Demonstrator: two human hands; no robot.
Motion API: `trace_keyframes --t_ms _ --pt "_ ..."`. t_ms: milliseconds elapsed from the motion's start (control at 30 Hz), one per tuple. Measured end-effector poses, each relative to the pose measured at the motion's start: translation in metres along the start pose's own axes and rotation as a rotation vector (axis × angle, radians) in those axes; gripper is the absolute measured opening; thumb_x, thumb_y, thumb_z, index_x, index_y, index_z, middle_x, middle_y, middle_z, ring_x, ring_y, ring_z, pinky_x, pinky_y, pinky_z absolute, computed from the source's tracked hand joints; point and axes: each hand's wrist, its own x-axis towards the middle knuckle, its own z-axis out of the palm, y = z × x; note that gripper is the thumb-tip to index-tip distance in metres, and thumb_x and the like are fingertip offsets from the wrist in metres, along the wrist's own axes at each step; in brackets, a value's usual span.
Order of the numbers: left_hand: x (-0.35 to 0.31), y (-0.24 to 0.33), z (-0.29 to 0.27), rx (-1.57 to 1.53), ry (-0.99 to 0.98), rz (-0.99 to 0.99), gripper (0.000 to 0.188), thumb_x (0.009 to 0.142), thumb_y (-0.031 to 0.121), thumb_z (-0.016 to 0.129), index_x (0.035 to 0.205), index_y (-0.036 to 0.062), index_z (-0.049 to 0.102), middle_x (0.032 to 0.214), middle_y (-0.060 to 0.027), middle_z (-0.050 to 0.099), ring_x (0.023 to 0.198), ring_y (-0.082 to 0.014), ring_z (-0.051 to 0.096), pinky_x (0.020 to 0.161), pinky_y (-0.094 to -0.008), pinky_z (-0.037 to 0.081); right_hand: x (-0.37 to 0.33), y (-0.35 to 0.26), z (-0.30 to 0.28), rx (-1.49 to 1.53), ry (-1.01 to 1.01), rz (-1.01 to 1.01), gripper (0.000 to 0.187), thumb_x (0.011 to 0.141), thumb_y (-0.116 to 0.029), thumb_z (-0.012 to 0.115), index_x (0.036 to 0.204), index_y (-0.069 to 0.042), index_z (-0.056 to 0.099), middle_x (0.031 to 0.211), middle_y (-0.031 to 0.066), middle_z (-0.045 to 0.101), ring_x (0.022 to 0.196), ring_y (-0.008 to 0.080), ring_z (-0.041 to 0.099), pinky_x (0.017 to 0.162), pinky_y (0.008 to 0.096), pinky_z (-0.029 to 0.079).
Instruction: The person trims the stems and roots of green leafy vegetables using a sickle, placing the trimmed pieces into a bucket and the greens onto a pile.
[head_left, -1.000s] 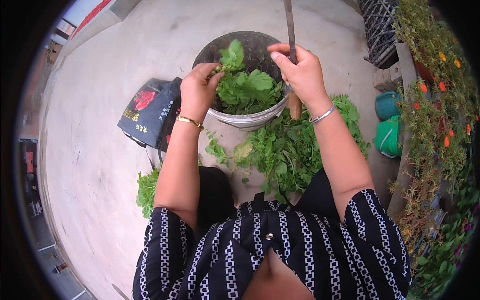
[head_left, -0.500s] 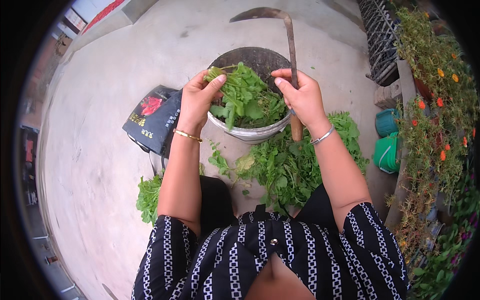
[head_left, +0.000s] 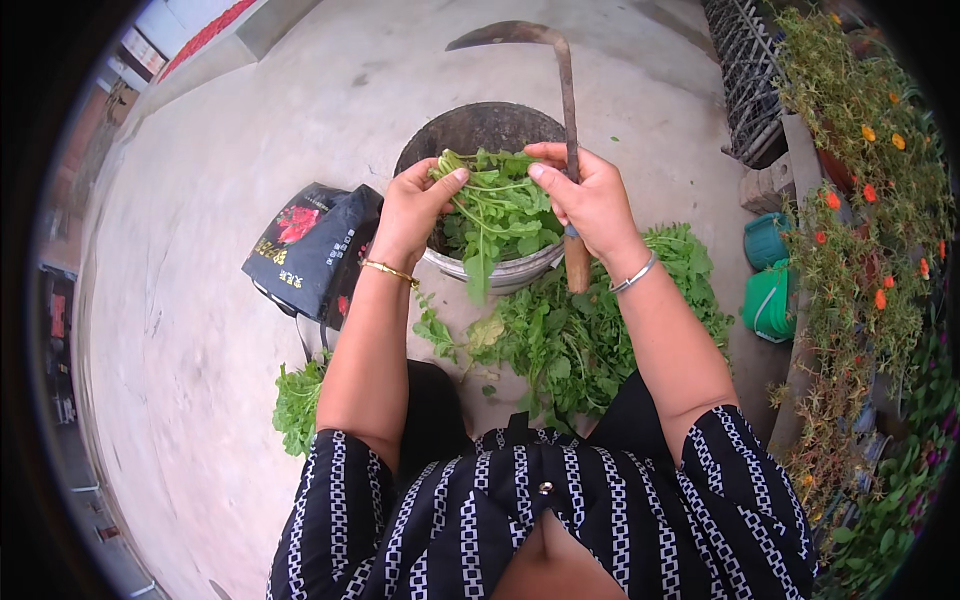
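My left hand [head_left: 412,212] grips the stem ends of a small bunch of leafy greens [head_left: 495,205], held over a round bucket [head_left: 512,273] with a pale outside and dark inside. My right hand [head_left: 594,208] keeps a sickle [head_left: 567,100] upright in its grasp, curved blade up and away, wooden handle pointing down. Its thumb and forefinger are at the right edge of the bunch; whether they pinch a leaf I cannot tell. More greens lie inside the bucket, partly hidden by the bunch. A large heap of greens [head_left: 570,340] spreads on the ground before my knees.
Left of the bucket a dark bag [head_left: 305,245] with a red flower print sits on the concrete. Some greens [head_left: 298,405] lie near my left knee. Along the right are a teal pot [head_left: 765,240], a green pail [head_left: 770,305], bricks [head_left: 767,183] and flowering plants [head_left: 850,330].
Both hands are slightly lower in the view. My right hand has come closer to my left, its fingertips now at the leaves. The bunch is spread toward the right hand.
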Motion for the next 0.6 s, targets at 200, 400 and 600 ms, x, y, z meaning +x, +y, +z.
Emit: trace_keyframes --t_ms 200,400,600 --pt "-0.006 0.007 0.009 -0.366 -0.159 -0.076 0.020 0.088 0.014 0.061 0.106 0.0073 0.058 0.092 0.0025 0.063 0.077 -0.0032 0.056 0.066 -0.0175 0.043 0.001 0.011 0.005 -0.174 -0.051 -0.063 0.028 0.082 -0.016 0.067 0.107 -0.005 0.063 0.082 -0.0028 0.059 0.059 0.0025 0.049 0.050 0.0191 0.040" --pt "-0.004 0.003 0.004 -0.282 -0.235 0.025 0.017 0.087 0.007 0.060 0.104 0.0059 0.057 0.091 0.0018 0.061 0.078 -0.0051 0.055 0.071 -0.0194 0.045 0.000 -0.002 0.005 0.010 -0.020 0.039 0.021 0.084 -0.014 0.064 0.102 -0.004 0.064 0.074 -0.0029 0.059 0.053 0.0022 0.046 0.046 0.0193 0.037" --pt "-0.011 0.005 0.018 -0.017 -0.240 0.161 0.020 0.084 0.002 0.061 0.103 0.0014 0.054 0.091 -0.0004 0.060 0.083 -0.0051 0.055 0.074 -0.0203 0.046 -0.001 0.000 0.010 -0.158 0.000 -0.031 0.017 0.081 -0.011 0.066 0.096 -0.002 0.066 0.077 0.0009 0.065 0.070 0.0073 0.058 0.065 0.0239 0.047"
